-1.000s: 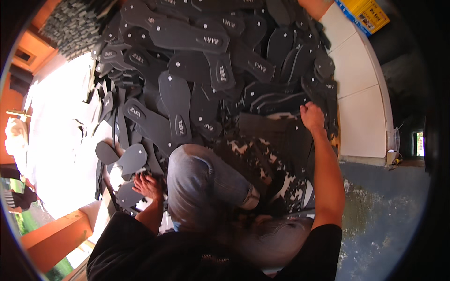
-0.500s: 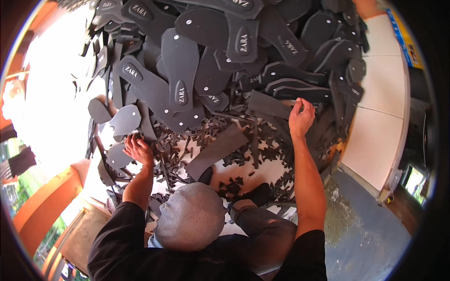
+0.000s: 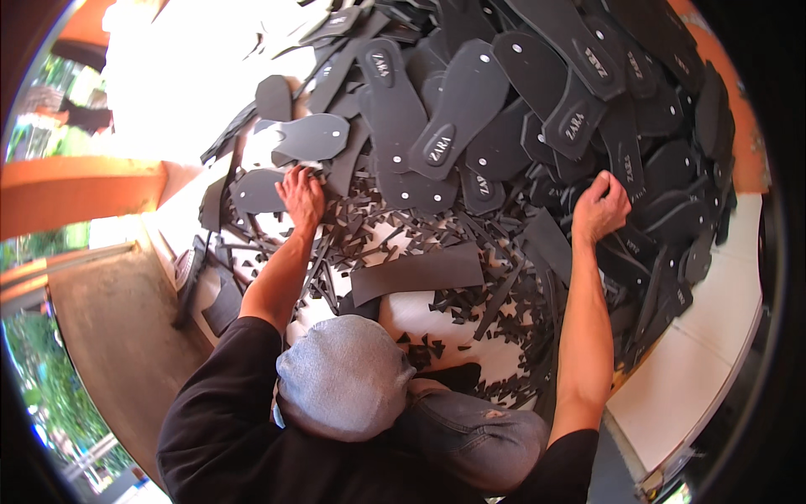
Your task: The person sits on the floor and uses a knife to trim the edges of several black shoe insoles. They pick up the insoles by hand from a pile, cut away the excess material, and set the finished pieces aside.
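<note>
My left hand [image 3: 300,199] reaches over a dark sandal sole [image 3: 259,191], fingers apart and tips near its edge. Just beyond it lies a grey sole [image 3: 311,137] with a shiny dot at one end. My right hand [image 3: 601,207] is closed, fingers curled in, above the right part of a heap of black soles [image 3: 462,101]; whatever it may hold is hidden. Beside that hand, a dark flat strip [image 3: 550,244] lies tilted. Between my hands, a wide dark strip [image 3: 420,273] rests across many small black offcuts [image 3: 395,231].
A rounded grey cloth-covered shape [image 3: 344,378] and a bent knee in dark trousers [image 3: 478,437] fill the near middle. A brown board [image 3: 126,336] stands at the left, below an orange beam [image 3: 75,197]. Pale tiles [image 3: 672,395] run along the right.
The view has turned, so the heap now sits farther right. My right hand has come away from the dark strip and its fingers have curled. My left hand stays beside the dark sole.
</note>
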Demonstrator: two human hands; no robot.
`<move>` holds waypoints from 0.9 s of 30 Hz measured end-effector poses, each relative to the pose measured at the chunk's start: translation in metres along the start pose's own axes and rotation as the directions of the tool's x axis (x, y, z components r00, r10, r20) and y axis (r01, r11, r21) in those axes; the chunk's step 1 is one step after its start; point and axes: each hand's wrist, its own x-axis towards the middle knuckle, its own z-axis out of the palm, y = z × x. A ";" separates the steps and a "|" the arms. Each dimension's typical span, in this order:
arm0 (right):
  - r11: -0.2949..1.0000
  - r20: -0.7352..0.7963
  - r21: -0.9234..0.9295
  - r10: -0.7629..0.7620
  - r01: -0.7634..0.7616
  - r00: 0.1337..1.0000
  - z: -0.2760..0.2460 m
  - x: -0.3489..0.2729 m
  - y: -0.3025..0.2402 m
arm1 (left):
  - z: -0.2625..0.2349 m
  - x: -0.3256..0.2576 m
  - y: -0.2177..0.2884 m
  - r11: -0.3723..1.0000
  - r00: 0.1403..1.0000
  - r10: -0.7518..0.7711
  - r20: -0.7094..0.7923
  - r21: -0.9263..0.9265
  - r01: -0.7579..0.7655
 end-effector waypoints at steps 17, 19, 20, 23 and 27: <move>0.966 0.104 -0.069 -0.242 0.249 0.965 -0.074 0.012 0.018 | -0.094 0.116 0.303 0.750 0.863 0.479 -0.163 -0.434 -0.499; 0.969 0.131 -0.077 -0.222 0.233 0.966 -0.083 0.010 0.022 | -0.108 0.121 0.338 0.731 0.810 0.585 -0.033 -0.411 -0.544; 0.970 0.149 -0.080 -0.216 0.230 0.965 -0.084 0.007 0.022 | -0.107 0.117 0.346 0.760 0.828 0.560 -0.003 -0.397 -0.515; 0.977 0.161 -0.103 -0.167 0.185 0.973 -0.095 0.010 0.031 | -0.089 0.093 0.361 0.804 0.882 0.454 0.125 -0.484 -0.345; 0.981 0.271 -0.135 -0.096 0.137 0.958 -0.105 0.004 0.044 | -0.068 0.065 0.343 0.865 0.881 0.399 0.254 -0.422 -0.270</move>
